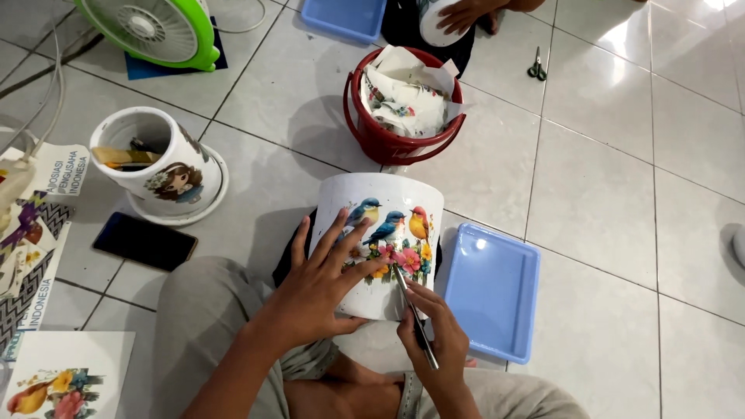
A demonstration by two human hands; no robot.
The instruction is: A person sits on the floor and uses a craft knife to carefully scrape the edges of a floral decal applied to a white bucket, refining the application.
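Observation:
A white pot [388, 198] with a picture of three birds and flowers lies on its side across my lap. My left hand [318, 287] is spread flat on its side, fingers over the picture's left edge. My right hand [434, 330] grips a thin metal tool [415, 318] like a pen. The tool's tip touches the pot just under the flowers.
A light blue tray [493, 291] lies right of the pot. A red bucket [403, 140] of paper scraps stands behind it. At left are another white pot [155, 159] on a saucer, a dark phone [145, 241] and printed sheets [62, 384]. Another person's hand [462, 15], scissors [536, 65] and a green fan [155, 31] are farther back.

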